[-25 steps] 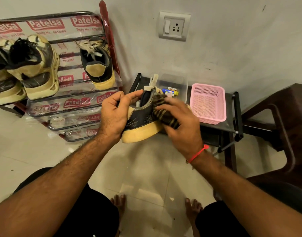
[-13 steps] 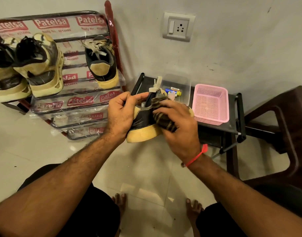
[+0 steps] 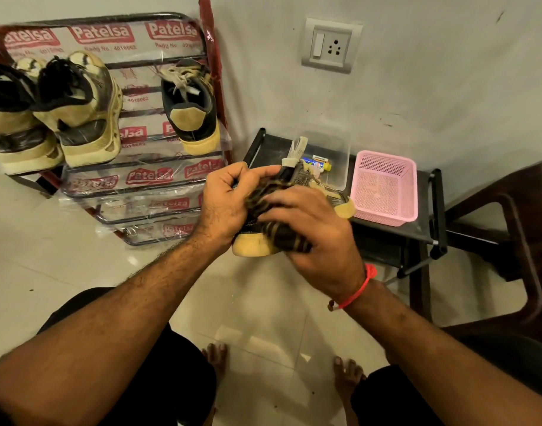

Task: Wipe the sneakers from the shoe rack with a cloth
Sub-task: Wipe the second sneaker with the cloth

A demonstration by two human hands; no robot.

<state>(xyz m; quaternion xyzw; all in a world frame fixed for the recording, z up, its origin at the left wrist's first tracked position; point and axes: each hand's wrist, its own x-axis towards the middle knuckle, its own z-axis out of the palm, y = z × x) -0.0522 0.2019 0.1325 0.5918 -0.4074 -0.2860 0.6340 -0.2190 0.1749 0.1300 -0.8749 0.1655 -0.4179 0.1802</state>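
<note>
Sneaker (image 3: 251,241) held in mid-air before the shoe rack (image 3: 146,179), left hand (image 3: 229,204) gripping its heel, right hand (image 3: 312,241) pressing the cloth (image 3: 282,235) in mid-wipe; next, I judge, turn it to an unwiped side

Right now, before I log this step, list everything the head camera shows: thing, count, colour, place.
held sneaker: 1, black with yellow sole, in both hands above the floor
cloth: 1, dark striped, pressed on the held sneaker
shoe rack: 1, red and black frame, plastic-wrapped, left against the wall
sneakers on rack: 3, black and yellow, top shelf
pink basket: 1, on the black stand
clear box: 1, beside the basket, small items inside
black stand: 1, by the wall
wall socket: 1, grey, on the wall
brown chair: 1, far right
left hand: grips the sneaker's heel end
right hand: holds the cloth
</note>
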